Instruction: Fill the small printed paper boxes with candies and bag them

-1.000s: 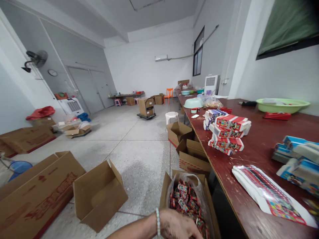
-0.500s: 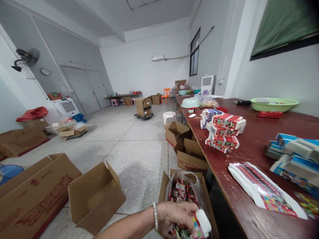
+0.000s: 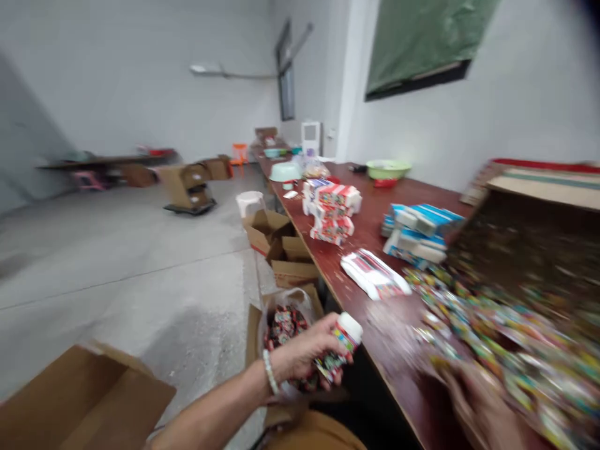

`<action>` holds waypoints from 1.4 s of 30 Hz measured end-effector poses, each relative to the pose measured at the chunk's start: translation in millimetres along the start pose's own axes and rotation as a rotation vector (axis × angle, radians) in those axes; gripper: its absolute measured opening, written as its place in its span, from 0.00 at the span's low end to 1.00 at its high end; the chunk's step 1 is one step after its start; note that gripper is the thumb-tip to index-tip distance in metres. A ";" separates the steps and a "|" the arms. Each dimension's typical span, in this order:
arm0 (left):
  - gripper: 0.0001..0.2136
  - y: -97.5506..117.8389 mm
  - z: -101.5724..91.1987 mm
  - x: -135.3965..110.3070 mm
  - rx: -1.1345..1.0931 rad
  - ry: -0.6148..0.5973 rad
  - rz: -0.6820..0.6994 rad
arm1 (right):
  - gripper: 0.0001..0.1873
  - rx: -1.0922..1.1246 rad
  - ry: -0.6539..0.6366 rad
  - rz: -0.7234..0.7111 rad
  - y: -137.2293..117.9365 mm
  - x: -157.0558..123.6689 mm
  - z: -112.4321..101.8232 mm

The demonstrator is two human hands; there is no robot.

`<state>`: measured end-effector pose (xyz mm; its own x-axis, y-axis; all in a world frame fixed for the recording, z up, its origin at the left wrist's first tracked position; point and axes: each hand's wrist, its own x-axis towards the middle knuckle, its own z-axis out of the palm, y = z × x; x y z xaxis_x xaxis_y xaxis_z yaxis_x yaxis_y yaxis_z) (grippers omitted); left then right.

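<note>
My left hand, with a bead bracelet at the wrist, is closed round a small bottle with a white cap and some dark red packets. It is raised beside the table edge, just above a carton holding a plastic bag of the same packets. My right hand rests low on the red-brown table, badly smeared by motion, amid a heap of small colourful sweets; its fingers are not readable.
On the table stand stacked red-white boxes, blue-white boxes, flat printed cartons, a tilted cardboard box and green basins. Open cartons line the floor by the table; another lies lower left.
The view has swung right toward the table. My left hand rose out of the bag of packets, holding the white-capped bottle. My right hand came into view at the sweets.
</note>
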<state>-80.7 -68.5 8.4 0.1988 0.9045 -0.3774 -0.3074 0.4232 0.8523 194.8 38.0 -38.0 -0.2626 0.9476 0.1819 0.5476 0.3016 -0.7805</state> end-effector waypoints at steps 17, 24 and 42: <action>0.13 -10.7 45.7 53.1 0.568 -0.128 0.186 | 0.08 0.210 -0.046 -0.244 -61.1 -4.1 4.5; 0.16 -23.9 46.5 55.7 0.539 -0.120 0.159 | 0.08 0.229 -0.066 -0.191 -67.2 -6.5 10.2; 0.24 -23.4 49.9 49.7 0.048 0.000 0.157 | 0.05 0.274 0.158 -0.198 -62.9 -11.0 30.3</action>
<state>-17.2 -36.1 -12.3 0.1515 0.9592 -0.2387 -0.2894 0.2739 0.9172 139.2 5.4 -9.0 -0.2049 0.8846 0.4190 0.2599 0.4619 -0.8480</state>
